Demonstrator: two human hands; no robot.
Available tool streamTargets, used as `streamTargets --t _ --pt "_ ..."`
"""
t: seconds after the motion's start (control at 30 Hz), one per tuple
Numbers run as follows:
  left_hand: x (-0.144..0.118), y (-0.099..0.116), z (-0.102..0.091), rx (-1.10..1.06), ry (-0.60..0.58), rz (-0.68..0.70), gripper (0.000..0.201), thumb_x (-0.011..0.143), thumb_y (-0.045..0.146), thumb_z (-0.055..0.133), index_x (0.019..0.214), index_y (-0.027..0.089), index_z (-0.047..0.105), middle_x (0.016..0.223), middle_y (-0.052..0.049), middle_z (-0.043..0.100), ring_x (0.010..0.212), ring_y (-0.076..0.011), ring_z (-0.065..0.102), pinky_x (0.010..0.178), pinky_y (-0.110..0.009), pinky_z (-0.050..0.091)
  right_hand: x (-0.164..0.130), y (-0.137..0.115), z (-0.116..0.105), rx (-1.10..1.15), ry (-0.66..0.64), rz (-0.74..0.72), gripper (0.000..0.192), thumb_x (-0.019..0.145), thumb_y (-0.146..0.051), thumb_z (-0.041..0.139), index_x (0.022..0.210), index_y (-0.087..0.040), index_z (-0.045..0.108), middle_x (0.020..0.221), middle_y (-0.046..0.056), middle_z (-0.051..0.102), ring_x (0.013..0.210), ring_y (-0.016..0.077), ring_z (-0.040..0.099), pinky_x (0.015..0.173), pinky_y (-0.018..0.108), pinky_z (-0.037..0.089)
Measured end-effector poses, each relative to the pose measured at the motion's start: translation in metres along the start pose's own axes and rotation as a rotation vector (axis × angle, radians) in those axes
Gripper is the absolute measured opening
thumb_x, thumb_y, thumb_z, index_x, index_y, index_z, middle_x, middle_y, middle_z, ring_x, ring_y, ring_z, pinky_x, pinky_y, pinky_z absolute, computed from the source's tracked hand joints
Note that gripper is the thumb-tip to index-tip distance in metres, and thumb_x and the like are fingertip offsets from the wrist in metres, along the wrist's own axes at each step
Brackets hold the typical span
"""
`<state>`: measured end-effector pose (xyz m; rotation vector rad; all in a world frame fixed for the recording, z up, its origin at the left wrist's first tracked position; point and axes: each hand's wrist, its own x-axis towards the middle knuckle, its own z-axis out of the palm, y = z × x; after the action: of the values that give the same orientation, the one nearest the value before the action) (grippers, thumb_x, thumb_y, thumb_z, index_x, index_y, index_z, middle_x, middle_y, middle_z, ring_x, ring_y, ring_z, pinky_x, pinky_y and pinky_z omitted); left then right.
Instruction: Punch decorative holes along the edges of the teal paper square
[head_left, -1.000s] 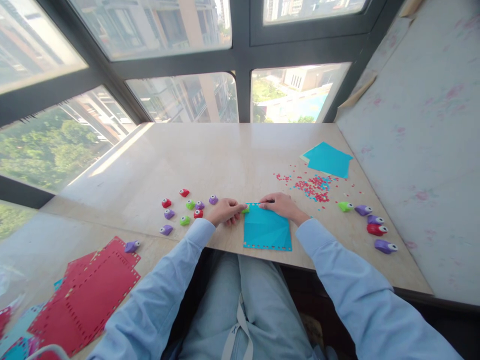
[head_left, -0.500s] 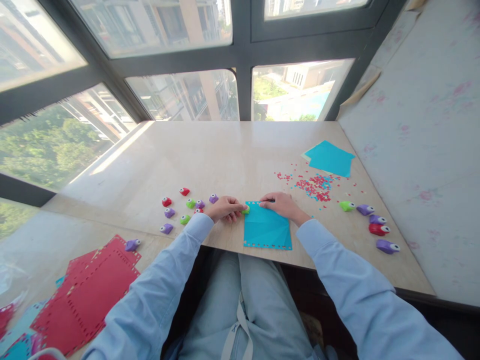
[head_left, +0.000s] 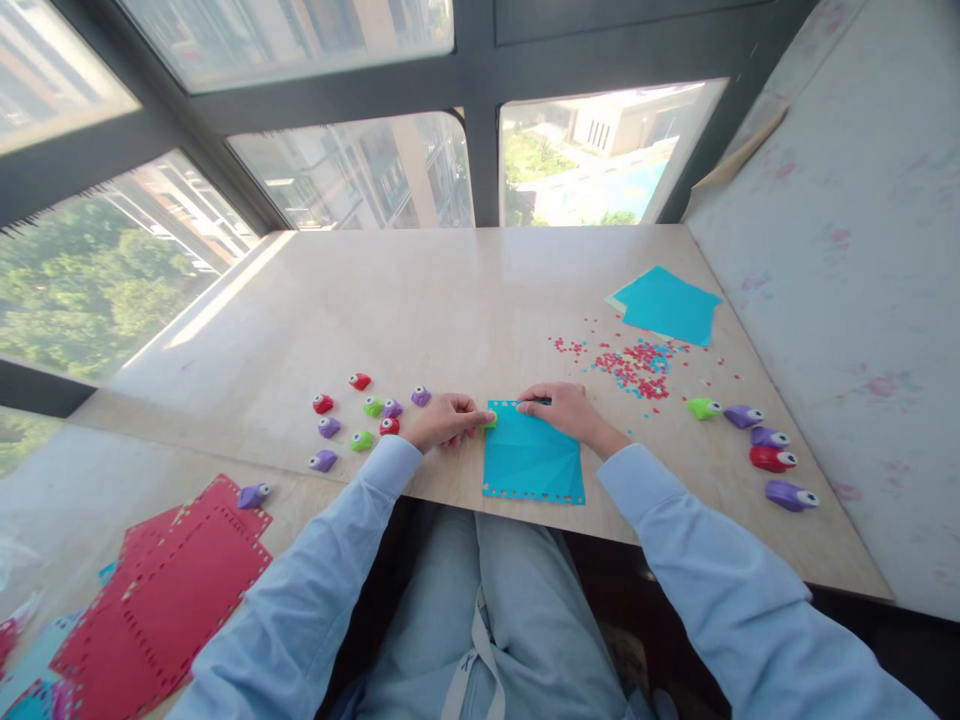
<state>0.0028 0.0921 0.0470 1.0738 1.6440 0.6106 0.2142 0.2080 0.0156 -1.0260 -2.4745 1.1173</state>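
A blue paper sheet (head_left: 534,455) lies at the table's front edge, with small holes along its top and bottom edges and creases fanning across it. My left hand (head_left: 448,420) is closed around a small green craft punch (head_left: 491,420), its thumb on top, at the sheet's upper left edge. My right hand (head_left: 561,410) pinches the sheet's top edge, fingers partly covering the holes there. Left of my left hand stand several small red, green and purple punches, among them a red punch (head_left: 389,426).
Red and blue paper bits (head_left: 637,368) are scattered at the right. Behind them lies a stack of blue sheets (head_left: 670,305). More punches, one purple (head_left: 791,495), line the right edge. Punched red sheets (head_left: 199,570) with a purple punch (head_left: 253,495) lie at the left.
The camera view has tilted slightly downward, shifting everything a little. Both hands keep their places on the punch and the blue sheet.
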Motion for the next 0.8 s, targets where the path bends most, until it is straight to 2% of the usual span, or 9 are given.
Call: streamTargets --t 0.17,0.37,0.63,0.7,0.8 --pt "0.002 0.000 0.000 -0.033 0.003 -0.003 0.046 0.070 0.059 0.073 0.063 0.019 0.053 0.048 0.004 0.051 0.037 -0.0078 0.045 0.034 -0.019 0.024 0.000 0.002 0.001 -0.006 0.010 0.005 0.016 0.087 -0.037 0.067 0.096 -0.027 0.076 0.100 0.002 0.072 0.099 0.0252 0.064 0.099 0.043 0.037" --pt "0.003 0.002 0.000 -0.054 -0.003 -0.024 0.046 0.068 0.058 0.076 0.064 0.018 0.052 0.045 0.005 0.049 0.035 -0.0069 0.044 0.033 -0.018 0.024 0.000 0.003 0.001 0.011 0.017 -0.025 0.017 0.087 -0.038 0.067 0.095 -0.027 0.076 0.100 0.002 0.072 0.098 0.0259 0.065 0.097 0.044 0.040" --pt "0.005 0.001 -0.003 -0.146 0.056 -0.071 0.048 0.075 0.063 0.066 0.067 0.018 0.053 0.056 0.002 0.056 0.037 -0.0063 0.047 0.034 -0.019 0.029 -0.001 0.008 0.003 0.061 0.045 -0.054 0.020 0.086 -0.040 0.067 0.097 -0.026 0.075 0.100 0.003 0.072 0.094 0.0255 0.066 0.091 0.043 0.046" --pt "0.006 0.000 -0.003 -0.139 0.054 -0.070 0.049 0.074 0.064 0.067 0.067 0.018 0.052 0.056 0.002 0.056 0.038 -0.0065 0.048 0.035 -0.019 0.030 -0.001 0.009 0.003 0.084 0.079 -0.071 0.024 0.085 -0.042 0.067 0.100 -0.023 0.073 0.100 0.005 0.071 0.092 0.0244 0.066 0.088 0.041 0.048" --pt "0.007 0.000 -0.004 -0.110 0.031 -0.058 0.050 0.074 0.065 0.067 0.065 0.018 0.052 0.054 0.002 0.055 0.038 -0.0067 0.048 0.035 -0.019 0.030 -0.005 0.012 -0.004 0.103 0.196 -0.137 0.031 0.087 -0.046 0.063 0.103 -0.021 0.071 0.107 0.007 0.069 0.098 0.0247 0.063 0.092 0.042 0.046"
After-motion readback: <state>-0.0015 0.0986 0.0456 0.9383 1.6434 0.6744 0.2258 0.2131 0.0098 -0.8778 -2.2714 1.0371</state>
